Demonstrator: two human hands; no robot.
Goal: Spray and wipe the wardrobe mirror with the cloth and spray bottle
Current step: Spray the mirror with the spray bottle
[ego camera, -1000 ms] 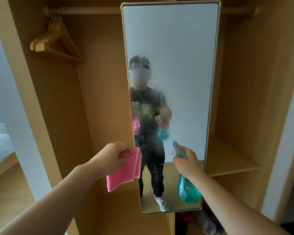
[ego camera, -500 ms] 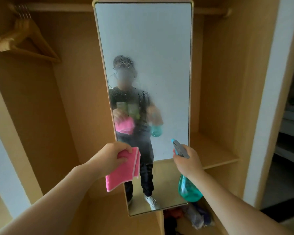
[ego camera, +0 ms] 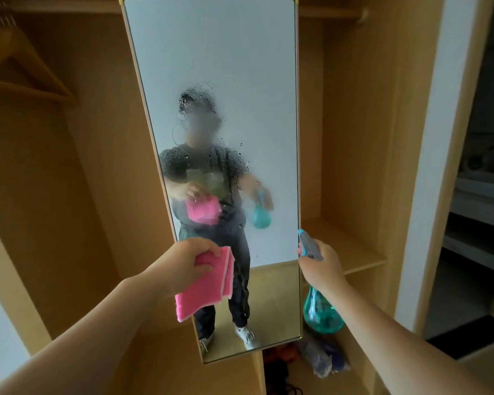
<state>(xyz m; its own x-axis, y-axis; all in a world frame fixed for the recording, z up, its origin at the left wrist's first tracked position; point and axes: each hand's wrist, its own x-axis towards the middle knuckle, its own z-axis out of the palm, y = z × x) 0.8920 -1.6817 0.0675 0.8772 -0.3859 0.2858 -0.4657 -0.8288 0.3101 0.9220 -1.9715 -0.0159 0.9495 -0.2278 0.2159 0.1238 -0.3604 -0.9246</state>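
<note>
A tall gold-framed mirror (ego camera: 240, 67) stands in the wooden wardrobe, its middle misted with spray droplets. My left hand (ego camera: 183, 265) grips a folded pink cloth (ego camera: 204, 283) in front of the mirror's lower left part, a little off the glass. My right hand (ego camera: 321, 266) holds a teal spray bottle (ego camera: 320, 312) by its neck at the mirror's lower right edge. The bottle's grey and blue nozzle points up and left toward the glass. A person's reflection with cloth and bottle shows in the mirror.
Wooden hangers (ego camera: 17, 72) hang on a rail at the upper left. A wardrobe shelf (ego camera: 351, 252) sits right of the mirror. Bagged items and shoes (ego camera: 320, 360) lie on the wardrobe floor below. A white door frame (ego camera: 434, 166) borders a dark room at the right.
The view has swung left to right, so the mirror sits more central and the hangers slid to the left edge. Both hands keep their hold and stay low before the mirror.
</note>
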